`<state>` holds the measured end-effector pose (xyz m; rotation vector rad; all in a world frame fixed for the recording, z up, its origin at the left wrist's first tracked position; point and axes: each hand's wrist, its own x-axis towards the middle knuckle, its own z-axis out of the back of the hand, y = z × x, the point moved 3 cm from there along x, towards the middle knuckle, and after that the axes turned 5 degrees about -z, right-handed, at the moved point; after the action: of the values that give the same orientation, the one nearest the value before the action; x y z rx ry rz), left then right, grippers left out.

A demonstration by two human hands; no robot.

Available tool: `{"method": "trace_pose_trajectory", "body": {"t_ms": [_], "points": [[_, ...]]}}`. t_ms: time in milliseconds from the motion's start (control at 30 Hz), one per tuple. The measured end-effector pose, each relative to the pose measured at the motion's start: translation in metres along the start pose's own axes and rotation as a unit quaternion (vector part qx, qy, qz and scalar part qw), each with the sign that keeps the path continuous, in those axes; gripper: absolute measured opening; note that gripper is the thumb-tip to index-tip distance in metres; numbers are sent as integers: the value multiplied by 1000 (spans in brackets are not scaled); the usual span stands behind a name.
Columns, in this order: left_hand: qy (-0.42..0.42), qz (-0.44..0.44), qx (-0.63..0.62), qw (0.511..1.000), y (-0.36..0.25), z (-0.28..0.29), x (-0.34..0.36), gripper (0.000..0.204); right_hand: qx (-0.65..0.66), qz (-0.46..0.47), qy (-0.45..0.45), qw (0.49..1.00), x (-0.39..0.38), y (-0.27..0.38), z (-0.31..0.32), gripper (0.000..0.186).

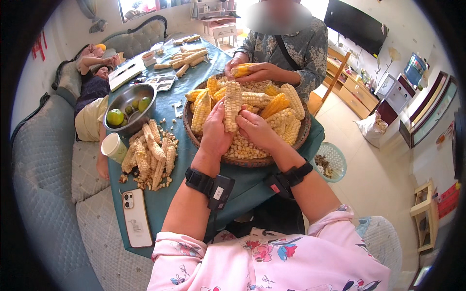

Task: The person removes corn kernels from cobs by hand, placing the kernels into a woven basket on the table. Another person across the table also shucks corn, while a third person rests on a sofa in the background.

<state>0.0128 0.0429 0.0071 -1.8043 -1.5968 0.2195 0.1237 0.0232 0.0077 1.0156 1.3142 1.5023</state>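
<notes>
A pale ear of corn (pixel 233 104) stands nearly upright between my two hands over the basket. My left hand (pixel 217 133) is wrapped round its left side, fingers closed. On the other side, my right hand (pixel 257 128) has its fingers closed against the lower part of the ear. Beneath them is a round woven basket (pixel 247 162) with loose corn kernels (pixel 247 147) and several pale and yellow ears (pixel 275 105). Across the basket, another person's hands (pixel 264 72) hold a yellow ear of corn (pixel 241 70).
Left of the basket lie a heap of stripped cobs (pixel 154 155), a paper cup (pixel 113 147), a phone (pixel 137 218) and a metal bowl (pixel 127 127) of green fruit. More cobs (pixel 187 59) lie farther back. A pale green basin (pixel 340 160) is at right. Someone lies on the sofa (pixel 46 155).
</notes>
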Motion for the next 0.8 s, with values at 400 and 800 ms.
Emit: {"method": "trace_pose_trajectory", "body": {"t_ms": [400, 800], "points": [[12, 7, -6, 1000, 2, 2, 2, 34, 152, -19, -16, 988, -6, 15, -10, 41], [3, -10, 53, 999, 4, 3, 2, 37, 126, 8, -10, 992, -4, 11, -10, 38]]}}
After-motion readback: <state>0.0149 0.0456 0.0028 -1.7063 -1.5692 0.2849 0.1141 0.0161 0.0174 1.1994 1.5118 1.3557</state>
